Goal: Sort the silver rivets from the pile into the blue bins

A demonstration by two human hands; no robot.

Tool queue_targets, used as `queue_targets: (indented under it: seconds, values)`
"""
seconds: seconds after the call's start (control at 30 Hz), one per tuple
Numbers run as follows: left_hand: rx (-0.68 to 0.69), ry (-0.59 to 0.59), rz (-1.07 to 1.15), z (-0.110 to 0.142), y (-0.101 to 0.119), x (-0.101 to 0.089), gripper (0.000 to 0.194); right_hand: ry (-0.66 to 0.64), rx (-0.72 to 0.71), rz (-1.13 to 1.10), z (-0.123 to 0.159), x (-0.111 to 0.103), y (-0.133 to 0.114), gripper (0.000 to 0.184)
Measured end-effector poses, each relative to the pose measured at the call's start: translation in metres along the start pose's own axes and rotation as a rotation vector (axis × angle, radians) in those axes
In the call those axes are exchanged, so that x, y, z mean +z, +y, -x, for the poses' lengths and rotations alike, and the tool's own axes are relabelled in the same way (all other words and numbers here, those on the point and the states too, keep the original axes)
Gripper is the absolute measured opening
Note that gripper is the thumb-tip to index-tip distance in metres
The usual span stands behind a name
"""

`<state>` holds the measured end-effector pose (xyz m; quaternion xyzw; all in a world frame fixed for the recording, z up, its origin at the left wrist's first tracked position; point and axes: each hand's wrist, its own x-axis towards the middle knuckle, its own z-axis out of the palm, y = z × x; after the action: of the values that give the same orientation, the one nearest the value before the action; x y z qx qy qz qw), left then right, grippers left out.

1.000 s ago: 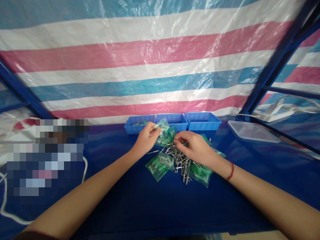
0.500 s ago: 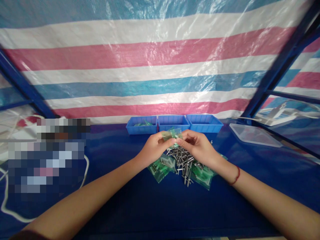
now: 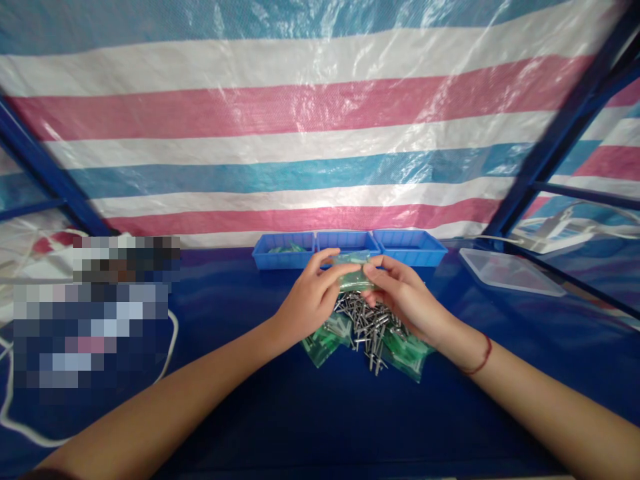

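My left hand [image 3: 310,297] and my right hand [image 3: 400,297] both pinch a small green plastic bag [image 3: 353,275], held a little above a heap of loose metal pins [image 3: 367,323] on the blue table [image 3: 280,400]. The fingers of both hands are closed on the bag's edges. More green bags [image 3: 325,337] filled with pins lie around the heap, partly hidden under my hands. A red string circles my right wrist.
Three blue trays [image 3: 350,247] stand in a row at the back of the table; the left one holds green bags. A clear plastic lid [image 3: 510,270] lies at the right. A white cable [image 3: 170,340] runs at the left. A striped tarp hangs behind.
My left hand brought a green bag from the back toward the middle, my right hand rose off the pin heap to meet it, and both now grip the bag.
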<state>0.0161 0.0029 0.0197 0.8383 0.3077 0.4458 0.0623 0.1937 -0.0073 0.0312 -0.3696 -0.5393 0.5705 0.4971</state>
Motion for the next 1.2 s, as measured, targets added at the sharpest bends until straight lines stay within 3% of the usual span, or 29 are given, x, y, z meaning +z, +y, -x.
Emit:
queue_targets:
  seconds: [0.13, 0.27, 0.4, 0.57, 0.67, 0.77, 0.9, 1.0, 1.1, 1.2]
  values:
    - [-0.295, -0.109, 0.360, -0.001, 0.003, 0.001, 0.031, 0.023, -0.156, 0.122, -0.007, -0.007, 0.006, 0.034]
    - [-0.294, -0.089, 0.359, -0.003, -0.003, 0.004, 0.021, -0.064, -0.206, 0.269, -0.008, -0.007, 0.011, 0.031]
    - [-0.338, 0.107, 0.191, -0.012, -0.032, -0.007, 0.019, -0.023, -0.331, 0.475, -0.005, -0.006, 0.013, 0.029]
    - [-0.467, 0.258, -0.264, -0.016, -0.077, -0.048, 0.031, -0.014, -0.364, 0.578, -0.004, -0.007, 0.016, 0.025]
    - [-0.551, 0.213, -0.435, -0.012, -0.093, -0.063, 0.034, -0.034, -0.363, 0.633, -0.003, -0.006, 0.017, 0.023]
    - [-0.595, 0.097, -0.559, -0.008, -0.099, -0.063, 0.036, -0.042, -0.372, 0.669, -0.002, -0.005, 0.018, 0.021]
    - [-0.586, -0.026, -0.734, -0.004, -0.094, -0.055, 0.035, -0.042, -0.376, 0.698, -0.003, -0.005, 0.020, 0.018]
    - [-0.519, -0.004, -0.838, -0.002, -0.087, -0.053, 0.035, -0.045, -0.377, 0.726, -0.003, -0.005, 0.020, 0.018]
    - [-0.362, -0.015, -0.860, -0.003, -0.080, -0.051, 0.032, -0.066, -0.409, 0.788, -0.001, -0.004, 0.016, 0.012]
    - [-0.147, -0.131, -0.783, -0.005, -0.071, -0.045, 0.026, -0.207, -0.525, 0.928, 0.004, 0.000, 0.011, 0.014]
